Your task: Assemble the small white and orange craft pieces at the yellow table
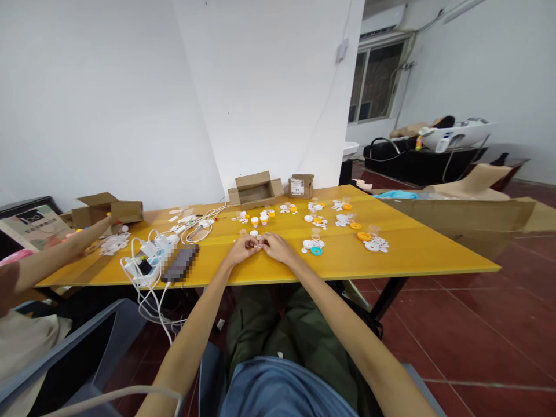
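Near the front edge of the table, my left hand [243, 249] and my right hand [278, 248] meet with fingers pinched together. Between the fingertips is a small white plastic part [259, 245], mostly hidden, so its exact shape cannot be made out. Just beyond my hands stand two small white-and-orange cup-shaped pieces [255, 222]. To the right of my right hand lies a group of white discs [307, 244] with a teal ring [317, 251] and a clear cup [315, 233].
More piles of white parts and orange rings [364, 236] spread across the yellow table [417, 255]. Open cardboard boxes [254, 194] stand at the back. On the left are a power strip [150, 260], tangled cables and a dark pixelated object [180, 263]. A co-worker's arm [65, 249] reaches toward another box.
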Action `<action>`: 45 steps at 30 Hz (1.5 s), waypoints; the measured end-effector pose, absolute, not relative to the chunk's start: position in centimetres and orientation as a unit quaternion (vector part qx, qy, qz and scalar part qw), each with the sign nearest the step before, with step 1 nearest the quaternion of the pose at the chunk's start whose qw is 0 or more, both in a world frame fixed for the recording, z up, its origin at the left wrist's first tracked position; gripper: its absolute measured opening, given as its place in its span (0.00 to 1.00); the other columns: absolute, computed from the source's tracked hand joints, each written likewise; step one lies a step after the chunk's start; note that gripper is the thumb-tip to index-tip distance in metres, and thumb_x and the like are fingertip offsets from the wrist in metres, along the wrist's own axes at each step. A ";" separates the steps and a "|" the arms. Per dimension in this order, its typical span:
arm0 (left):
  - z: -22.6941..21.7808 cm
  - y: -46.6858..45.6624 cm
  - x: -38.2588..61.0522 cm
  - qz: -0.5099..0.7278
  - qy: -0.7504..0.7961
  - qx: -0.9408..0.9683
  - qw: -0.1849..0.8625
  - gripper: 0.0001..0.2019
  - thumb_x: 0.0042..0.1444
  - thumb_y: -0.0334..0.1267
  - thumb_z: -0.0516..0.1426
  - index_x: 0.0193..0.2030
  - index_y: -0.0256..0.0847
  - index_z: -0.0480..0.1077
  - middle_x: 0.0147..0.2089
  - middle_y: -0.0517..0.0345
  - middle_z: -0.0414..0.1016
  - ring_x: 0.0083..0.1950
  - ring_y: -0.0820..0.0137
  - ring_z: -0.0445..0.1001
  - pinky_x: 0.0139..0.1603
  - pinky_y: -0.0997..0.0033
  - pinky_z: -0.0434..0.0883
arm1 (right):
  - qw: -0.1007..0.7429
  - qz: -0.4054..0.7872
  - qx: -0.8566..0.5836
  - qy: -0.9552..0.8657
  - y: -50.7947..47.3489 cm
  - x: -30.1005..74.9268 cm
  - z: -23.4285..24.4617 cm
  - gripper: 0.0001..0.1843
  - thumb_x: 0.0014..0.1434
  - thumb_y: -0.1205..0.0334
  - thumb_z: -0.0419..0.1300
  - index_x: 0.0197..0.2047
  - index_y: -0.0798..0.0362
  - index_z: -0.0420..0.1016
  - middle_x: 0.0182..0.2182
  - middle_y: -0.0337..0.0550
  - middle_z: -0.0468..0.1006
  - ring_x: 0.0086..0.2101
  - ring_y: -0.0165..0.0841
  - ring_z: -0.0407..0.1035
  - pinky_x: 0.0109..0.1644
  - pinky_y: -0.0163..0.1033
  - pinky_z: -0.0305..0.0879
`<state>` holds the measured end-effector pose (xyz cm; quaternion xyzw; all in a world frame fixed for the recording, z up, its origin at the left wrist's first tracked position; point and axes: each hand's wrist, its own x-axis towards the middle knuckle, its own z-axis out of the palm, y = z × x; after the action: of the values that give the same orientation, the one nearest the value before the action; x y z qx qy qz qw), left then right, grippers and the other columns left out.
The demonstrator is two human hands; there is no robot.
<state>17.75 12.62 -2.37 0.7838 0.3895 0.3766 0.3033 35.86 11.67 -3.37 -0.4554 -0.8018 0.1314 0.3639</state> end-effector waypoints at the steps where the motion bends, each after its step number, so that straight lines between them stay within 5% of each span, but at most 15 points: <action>1: -2.4 12.6 17.8 0.377 0.390 0.783 0.303 0.10 0.49 0.43 0.68 0.30 0.40 0.75 0.33 0.58 0.77 0.32 0.72 0.71 0.37 0.70 0.71 | 0.363 0.131 -0.458 -0.801 11.7 35.8 -3.4 0.08 0.58 0.73 0.61 0.34 0.49 0.77 0.38 0.43 0.81 0.42 0.36 0.74 0.48 0.38 0.66; 45: -2.2 12.5 17.7 0.377 0.385 0.782 0.314 0.10 0.48 0.43 0.69 0.30 0.40 0.77 0.36 0.56 0.78 0.34 0.71 0.72 0.39 0.69 0.72 | 0.350 0.116 -0.473 -0.800 11.1 35.7 -2.7 0.09 0.58 0.72 0.60 0.32 0.50 0.77 0.38 0.43 0.80 0.41 0.36 0.74 0.45 0.37 0.65</action>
<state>17.72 12.49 -2.17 0.7819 0.3850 0.3766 0.3140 35.72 11.09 -2.68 -0.4733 -0.7998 0.1165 0.3503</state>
